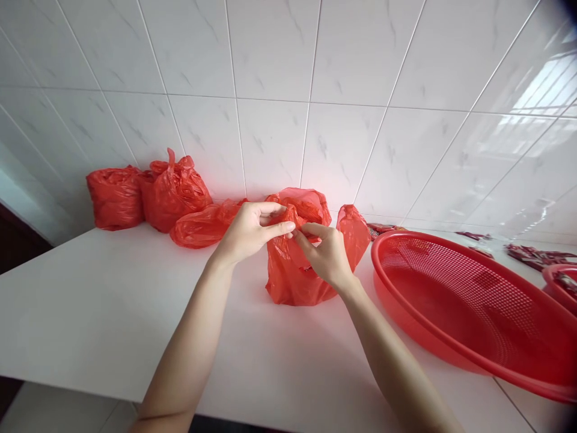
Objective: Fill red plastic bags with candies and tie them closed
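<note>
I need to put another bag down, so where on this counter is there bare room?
Bare counter runs along the front left, between the near edge and the back bags. A narrower strip lies in front of the middle bag. The right is crowded by the basket and wrappers.

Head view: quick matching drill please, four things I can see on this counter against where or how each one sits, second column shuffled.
1. middle red bag
2. two full red bags
3. red mesh basket
4. dark wrappers

A. far right, behind the basket
B. far left, against the tiled wall
C. top pinched by left hand and right hand
D. just right of the hands, on the counter

Pairs: 1-C, 2-B, 3-D, 4-A.
</note>
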{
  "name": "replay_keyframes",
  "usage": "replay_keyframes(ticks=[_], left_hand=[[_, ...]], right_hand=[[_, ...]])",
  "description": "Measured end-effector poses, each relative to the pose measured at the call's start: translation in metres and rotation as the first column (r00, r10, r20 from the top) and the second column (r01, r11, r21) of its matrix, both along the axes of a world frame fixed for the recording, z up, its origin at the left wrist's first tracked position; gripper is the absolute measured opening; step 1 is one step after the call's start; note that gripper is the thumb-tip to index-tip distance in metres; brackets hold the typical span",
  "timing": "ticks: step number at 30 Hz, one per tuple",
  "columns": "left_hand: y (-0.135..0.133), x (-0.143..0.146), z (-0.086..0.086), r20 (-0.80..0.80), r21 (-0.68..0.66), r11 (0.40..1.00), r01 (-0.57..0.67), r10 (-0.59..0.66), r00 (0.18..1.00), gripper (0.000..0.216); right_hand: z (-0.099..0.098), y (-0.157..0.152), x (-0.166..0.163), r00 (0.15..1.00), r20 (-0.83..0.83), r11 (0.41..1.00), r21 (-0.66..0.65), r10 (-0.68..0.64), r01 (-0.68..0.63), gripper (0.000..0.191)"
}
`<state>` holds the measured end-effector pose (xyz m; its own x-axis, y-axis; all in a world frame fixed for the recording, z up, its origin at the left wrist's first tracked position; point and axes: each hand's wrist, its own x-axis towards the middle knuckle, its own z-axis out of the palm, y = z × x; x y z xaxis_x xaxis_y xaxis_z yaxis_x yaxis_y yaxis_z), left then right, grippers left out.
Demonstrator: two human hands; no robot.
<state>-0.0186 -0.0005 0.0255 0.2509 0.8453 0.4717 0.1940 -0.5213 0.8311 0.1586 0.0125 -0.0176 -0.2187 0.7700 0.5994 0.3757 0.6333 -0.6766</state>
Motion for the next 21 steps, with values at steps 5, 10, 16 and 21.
replay_keyframes(ticks=[5, 10, 16, 21], left_hand=[[0.002, -0.005, 0.0, 0.069, 0.038, 0.983, -0.182, 0.179, 0.981, 0.027], [0.005, -0.008, -0.002, 0.101, 0.025, 0.974, -0.223, 0.22, 0.97, 0.031], [0.006, -0.011, -0.002, 0.064, 0.074, 0.942, -0.329, 0.324, 0.944, 0.027], [0.007, -0.012, -0.002, 0.084, 0.049, 0.927, -0.372, 0.367, 0.926, 0.032]], right_hand=[[0.014, -0.007, 0.015, 0.999, -0.043, 1.0, 0.024, 0.01, -0.009, 0.021], [0.035, -0.016, 0.045, 0.98, -0.133, 0.956, 0.234, -0.149, 0.177, 0.017], [0.042, -0.002, 0.098, 0.953, 0.01, 0.941, 0.157, -0.304, 0.299, 0.069], [0.034, 0.011, 0.116, 0.969, 0.234, 0.961, -0.242, -0.079, 0.137, 0.075]])
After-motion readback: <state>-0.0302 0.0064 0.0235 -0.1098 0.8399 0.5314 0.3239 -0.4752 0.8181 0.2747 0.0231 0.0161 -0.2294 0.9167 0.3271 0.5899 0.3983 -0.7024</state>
